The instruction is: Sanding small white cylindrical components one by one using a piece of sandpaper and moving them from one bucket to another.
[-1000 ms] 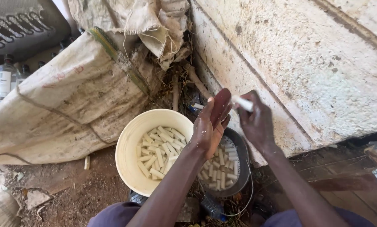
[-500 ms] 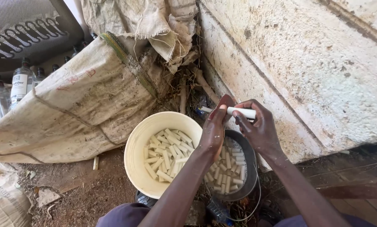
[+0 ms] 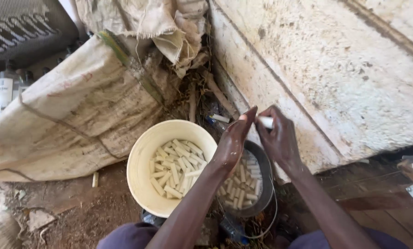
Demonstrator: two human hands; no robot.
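Setting: dirt ground beside pale wall (image 3: 335,69), sacking (image 3: 77,115).
Right hand (image 3: 280,140): fingers clamped on white stick (image 3: 265,122).
Left hand (image 3: 234,140): fingers together, touching stick's end.
Below: cream bucket (image 3: 144,157), dark pot (image 3: 266,184), both holding sticks.

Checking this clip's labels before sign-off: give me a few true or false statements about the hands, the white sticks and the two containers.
1. Both hands hold one white stick between them. True: the right hand and the left hand meet on the white stick, above the containers.
2. The pale bucket is empty. False: the pale bucket holds many white sticks.
3. The dark pail stands right of the pale bucket. True: the dark pail sits beside it, under the hands, also holding sticks.
4. The hands rest on the woven sack. False: the woven sack lies to the left, apart from the hands.
5. A clear bottle stands inside the pale bucket. False: the clear bottle is at the far left.
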